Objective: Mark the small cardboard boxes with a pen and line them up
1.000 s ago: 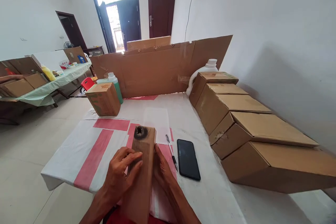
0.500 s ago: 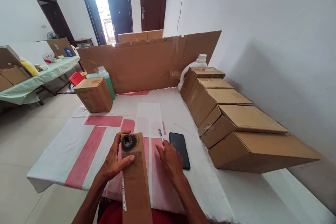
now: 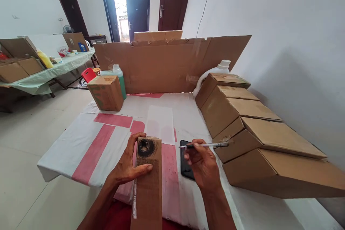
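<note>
My left hand (image 3: pixel 134 163) grips a long narrow cardboard box (image 3: pixel 148 190) near its far end, thumb across the top face and fingers round the left side. A dark scribbled ring (image 3: pixel 145 147) surrounds a hole near that end. To the right, my right hand (image 3: pixel 203 163) holds a pen (image 3: pixel 207 145) between thumb and fingers, its tip pointing left toward the box but apart from it. Partly hidden behind that hand, a black smartphone (image 3: pixel 185 165) lies on the cloth. A white sheet of paper (image 3: pixel 160 122) rests beyond the box.
Cardboard boxes (image 3: pixel 253 129) line the table's right side. At the back stands a cardboard panel (image 3: pixel 159 66), with a white jug (image 3: pixel 215 69) at its right. A small box (image 3: pixel 106 93) and a green-liquid bottle (image 3: pixel 121 81) stand at left on the white-and-red cloth (image 3: pixel 67 151).
My right hand has lifted and turned the pen from upright to nearly level, tip now leftward. The view has swung left; my left hand keeps its hold on the box.
</note>
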Tool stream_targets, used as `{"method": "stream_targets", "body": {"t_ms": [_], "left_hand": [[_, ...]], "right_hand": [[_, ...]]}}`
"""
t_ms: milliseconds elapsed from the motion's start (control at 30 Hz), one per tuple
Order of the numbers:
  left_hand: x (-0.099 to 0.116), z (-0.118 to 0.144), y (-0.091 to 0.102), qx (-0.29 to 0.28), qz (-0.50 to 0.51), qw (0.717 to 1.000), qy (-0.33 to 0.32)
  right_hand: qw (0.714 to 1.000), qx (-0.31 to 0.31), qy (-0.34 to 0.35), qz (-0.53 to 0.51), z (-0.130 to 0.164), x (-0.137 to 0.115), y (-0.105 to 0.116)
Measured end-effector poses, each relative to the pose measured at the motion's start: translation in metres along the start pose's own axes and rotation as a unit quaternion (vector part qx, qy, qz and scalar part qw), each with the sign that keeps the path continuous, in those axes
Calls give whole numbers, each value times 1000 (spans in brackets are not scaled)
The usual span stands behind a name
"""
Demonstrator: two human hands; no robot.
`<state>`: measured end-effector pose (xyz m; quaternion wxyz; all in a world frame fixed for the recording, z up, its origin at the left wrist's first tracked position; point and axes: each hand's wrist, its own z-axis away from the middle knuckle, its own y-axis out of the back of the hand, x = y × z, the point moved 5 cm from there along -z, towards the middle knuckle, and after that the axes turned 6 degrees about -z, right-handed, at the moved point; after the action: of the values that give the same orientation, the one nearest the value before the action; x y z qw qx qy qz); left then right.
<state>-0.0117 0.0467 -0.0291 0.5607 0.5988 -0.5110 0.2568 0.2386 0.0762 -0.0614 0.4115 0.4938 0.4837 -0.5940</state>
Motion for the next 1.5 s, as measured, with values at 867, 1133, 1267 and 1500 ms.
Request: {"method": "stream_targets", "body": {"t_ms": [867,1133,1267,1500], "left_hand": [[6,6,5,22,-21,1000,7],[-3,6,7,17,-18,999,37],[-3,6,8,15,-22,999,43],[2,4,2,18,-35,999,19]], "right_hand": [[935,-60,30,349,-35,3,-37],[839,-68,-51,538,-2,73,-46],[822,6,-46,568,5,54,-14],[824,96,-111,547,5,55,44]]}}
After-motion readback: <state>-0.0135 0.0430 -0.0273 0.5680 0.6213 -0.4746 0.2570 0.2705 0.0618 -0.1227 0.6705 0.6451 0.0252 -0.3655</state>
